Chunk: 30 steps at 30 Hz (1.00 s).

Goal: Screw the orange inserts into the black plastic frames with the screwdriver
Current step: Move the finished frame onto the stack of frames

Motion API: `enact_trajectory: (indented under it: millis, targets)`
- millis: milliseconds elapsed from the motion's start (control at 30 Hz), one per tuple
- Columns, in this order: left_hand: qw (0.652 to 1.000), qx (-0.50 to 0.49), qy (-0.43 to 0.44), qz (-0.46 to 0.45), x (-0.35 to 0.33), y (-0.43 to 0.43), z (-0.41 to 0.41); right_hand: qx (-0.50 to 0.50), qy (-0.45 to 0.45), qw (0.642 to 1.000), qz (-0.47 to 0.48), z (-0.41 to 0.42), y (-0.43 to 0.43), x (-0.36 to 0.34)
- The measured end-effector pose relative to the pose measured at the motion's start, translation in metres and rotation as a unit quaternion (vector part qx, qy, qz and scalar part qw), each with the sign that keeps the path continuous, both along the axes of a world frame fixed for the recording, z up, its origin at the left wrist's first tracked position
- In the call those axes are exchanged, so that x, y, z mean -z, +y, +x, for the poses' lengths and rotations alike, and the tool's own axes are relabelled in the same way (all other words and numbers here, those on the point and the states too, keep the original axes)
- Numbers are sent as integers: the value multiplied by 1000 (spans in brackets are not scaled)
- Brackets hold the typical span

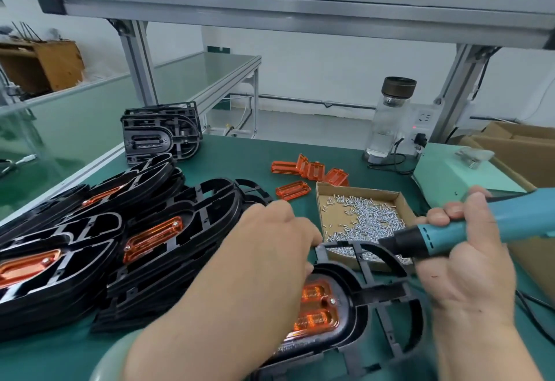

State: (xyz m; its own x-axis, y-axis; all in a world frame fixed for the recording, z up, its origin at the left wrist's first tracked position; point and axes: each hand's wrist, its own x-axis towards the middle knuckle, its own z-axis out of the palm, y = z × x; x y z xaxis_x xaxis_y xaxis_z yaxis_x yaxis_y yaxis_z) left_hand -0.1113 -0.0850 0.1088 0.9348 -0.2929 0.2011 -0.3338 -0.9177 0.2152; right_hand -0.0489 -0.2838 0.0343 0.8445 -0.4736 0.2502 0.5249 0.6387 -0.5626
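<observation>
My left fingers (310, 239) curl over the far rim of the black frame (387, 290), its orange insert (315, 305) just below them, and my right fingers (438, 216) grip the screwdriver (510, 218), held off the screw (332, 301), so a tilted bit could slip and scar the plastic.

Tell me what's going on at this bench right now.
A person is assembling parts. The left hand holds a black frame with an orange insert seated in it; one screw already shows in the insert. The right hand grips the teal screwdriver, its tip held clear of the work, near the box of screws. Finished frames are stacked at left.
</observation>
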Motion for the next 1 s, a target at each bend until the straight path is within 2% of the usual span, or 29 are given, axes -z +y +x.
enact_trajectory:
  millis: [100,233,367,567,800,1000]
  targets:
    - [999,-9,-33,-39,-21,15,-5,-19,26,999,8,-1,3,1]
    - [988,-14,-119,-94,-34,46,0,-34,55,998,-13,0,10,-1]
    - [979,-89,-153,-105,-42,90,21,-47,67,996,-42,1,14,3]
    - [980,-157,-81,-88,-37,144,53,-64,82,991,-86,0,21,4]
    - [971,-225,-26,-70,-16,149,60,-57,94,989,-100,0,22,7]
    - [965,-255,-32,-54,-13,139,54,-58,99,989,-89,1,21,8]
